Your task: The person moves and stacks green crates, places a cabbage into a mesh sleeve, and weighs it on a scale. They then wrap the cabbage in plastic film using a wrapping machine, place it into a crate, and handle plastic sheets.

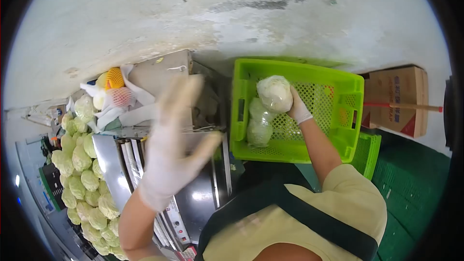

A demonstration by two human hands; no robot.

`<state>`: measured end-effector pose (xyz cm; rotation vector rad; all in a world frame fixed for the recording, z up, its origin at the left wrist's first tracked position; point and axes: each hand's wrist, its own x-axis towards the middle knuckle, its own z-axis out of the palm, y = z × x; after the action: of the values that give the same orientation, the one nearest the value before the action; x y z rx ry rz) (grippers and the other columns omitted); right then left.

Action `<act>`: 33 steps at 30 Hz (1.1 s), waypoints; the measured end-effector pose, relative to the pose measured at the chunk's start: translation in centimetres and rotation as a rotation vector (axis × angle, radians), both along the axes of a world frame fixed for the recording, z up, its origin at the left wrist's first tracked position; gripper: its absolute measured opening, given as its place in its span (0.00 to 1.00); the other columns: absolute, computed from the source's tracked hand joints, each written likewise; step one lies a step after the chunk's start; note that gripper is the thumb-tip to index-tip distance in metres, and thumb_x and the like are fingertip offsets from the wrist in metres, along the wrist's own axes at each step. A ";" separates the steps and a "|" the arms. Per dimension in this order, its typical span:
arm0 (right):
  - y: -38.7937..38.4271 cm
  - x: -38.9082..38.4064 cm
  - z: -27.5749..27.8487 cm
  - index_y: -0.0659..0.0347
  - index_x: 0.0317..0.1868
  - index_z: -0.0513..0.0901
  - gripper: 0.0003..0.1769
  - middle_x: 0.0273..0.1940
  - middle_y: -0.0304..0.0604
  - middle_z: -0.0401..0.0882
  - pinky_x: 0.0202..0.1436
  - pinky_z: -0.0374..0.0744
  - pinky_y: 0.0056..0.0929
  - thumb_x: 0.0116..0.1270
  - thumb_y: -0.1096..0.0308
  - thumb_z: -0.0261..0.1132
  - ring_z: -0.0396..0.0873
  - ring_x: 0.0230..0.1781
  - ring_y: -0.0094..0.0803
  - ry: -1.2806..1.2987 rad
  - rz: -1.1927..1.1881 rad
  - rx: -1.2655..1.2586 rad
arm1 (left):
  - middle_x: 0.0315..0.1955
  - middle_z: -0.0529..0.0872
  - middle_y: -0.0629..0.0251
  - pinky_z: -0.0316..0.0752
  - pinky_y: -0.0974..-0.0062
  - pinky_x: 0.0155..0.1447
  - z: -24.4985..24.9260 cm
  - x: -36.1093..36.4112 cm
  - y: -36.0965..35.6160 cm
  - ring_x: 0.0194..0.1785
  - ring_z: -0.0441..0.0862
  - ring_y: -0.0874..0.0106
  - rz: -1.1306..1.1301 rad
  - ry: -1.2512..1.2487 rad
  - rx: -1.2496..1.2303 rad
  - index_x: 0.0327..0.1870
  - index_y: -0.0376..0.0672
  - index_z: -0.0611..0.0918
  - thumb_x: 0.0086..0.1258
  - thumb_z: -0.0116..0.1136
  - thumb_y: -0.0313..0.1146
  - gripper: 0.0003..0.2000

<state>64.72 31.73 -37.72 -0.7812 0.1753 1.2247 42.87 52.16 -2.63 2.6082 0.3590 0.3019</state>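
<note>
My right hand (299, 108), in a white glove, is closed round a pale cabbage (274, 93) in shiny clear film, over the inside of a bright green plastic crate (299, 156). Other film-wrapped cabbages (260, 130) sit in the left part of the crate, right beside the held one. My left hand (174, 154), also gloved in white, is raised over the steel machine (195, 208) to the left of the crate. Its fingers are spread with nothing in them, and motion blurs it.
Several light green cabbages (89, 181) are heaped at the left. Foam-netted produce (122, 96) lies on a ledge by the wall (203, 24). Cardboard boxes (398, 99) stand right of the crate, with a red-tipped stick (411, 107) across them. Another green crate (368, 152) shows below.
</note>
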 end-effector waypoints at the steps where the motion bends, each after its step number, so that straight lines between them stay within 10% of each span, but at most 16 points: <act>1: 1.2 0.6 -1.5 0.56 0.72 0.64 0.35 0.69 0.48 0.67 0.71 0.69 0.47 0.74 0.41 0.50 0.67 0.69 0.42 0.032 0.024 -0.020 | 0.71 0.62 0.54 0.64 0.60 0.71 1.0 -1.9 0.6 0.71 0.66 0.56 0.198 -0.027 -0.144 0.73 0.43 0.62 0.56 0.66 0.22 0.40; 10: 6.4 3.0 -22.7 0.58 0.72 0.63 0.47 0.66 0.45 0.71 0.61 0.79 0.40 0.65 0.30 0.56 0.74 0.62 0.40 -0.050 0.140 -0.201 | 0.71 0.64 0.59 0.72 0.65 0.63 6.7 -22.1 6.3 0.68 0.70 0.64 1.080 -0.274 -0.203 0.72 0.43 0.62 0.63 0.53 0.19 0.33; 12: 7.4 -0.1 -16.6 0.65 0.71 0.62 0.51 0.65 0.55 0.69 0.57 0.81 0.49 0.61 0.33 0.63 0.74 0.61 0.45 -0.461 -0.128 -0.742 | 0.69 0.66 0.59 0.74 0.66 0.61 6.8 -27.2 9.1 0.66 0.70 0.65 1.182 -0.290 -0.223 0.72 0.42 0.63 0.64 0.55 0.21 0.32; 19: 6.8 4.1 -21.3 0.65 0.71 0.61 0.55 0.65 0.52 0.68 0.52 0.82 0.51 0.60 0.25 0.56 0.75 0.59 0.48 -0.472 0.115 -0.896 | 0.64 0.70 0.51 0.76 0.63 0.57 0.2 -38.5 25.3 0.63 0.73 0.62 1.367 -0.164 -0.577 0.72 0.43 0.64 0.63 0.64 0.40 0.36; 23: 7.2 3.1 -16.4 0.61 0.72 0.62 0.54 0.65 0.49 0.69 0.55 0.79 0.49 0.60 0.23 0.53 0.74 0.60 0.48 -0.106 0.292 -0.413 | 0.68 0.66 0.50 0.73 0.55 0.61 -5.4 -35.6 34.8 0.68 0.67 0.57 1.424 0.003 -0.563 0.77 0.45 0.53 0.59 0.67 0.53 0.49; 25: 6.2 2.7 -10.4 0.61 0.74 0.58 0.52 0.70 0.49 0.65 0.65 0.72 0.48 0.64 0.27 0.52 0.69 0.65 0.47 -0.392 0.503 -0.972 | 0.70 0.62 0.48 0.72 0.52 0.62 -8.0 -33.5 39.0 0.71 0.63 0.55 1.506 -0.150 -0.631 0.78 0.42 0.47 0.54 0.70 0.56 0.56; 31: -7.1 3.6 -15.5 0.60 0.75 0.57 0.43 0.71 0.53 0.62 0.58 0.75 0.44 0.68 0.51 0.65 0.71 0.63 0.42 -1.180 0.741 -1.102 | 0.71 0.59 0.43 0.70 0.60 0.68 -14.0 -30.5 47.5 0.69 0.68 0.55 1.903 -0.224 -0.481 0.78 0.45 0.45 0.38 0.81 0.53 0.67; 33: -7.2 3.0 -10.8 0.62 0.74 0.61 0.37 0.65 0.52 0.71 0.50 0.79 0.41 0.70 0.57 0.63 0.79 0.50 0.38 -0.863 0.898 -1.286 | 0.70 0.60 0.44 0.70 0.61 0.69 -14.3 -30.6 47.7 0.69 0.68 0.56 1.971 -0.254 -0.502 0.78 0.46 0.47 0.35 0.82 0.52 0.68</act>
<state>67.67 24.50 -48.50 -2.6428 -0.1674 1.3845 12.26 99.88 -16.95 0.8857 2.3153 0.9010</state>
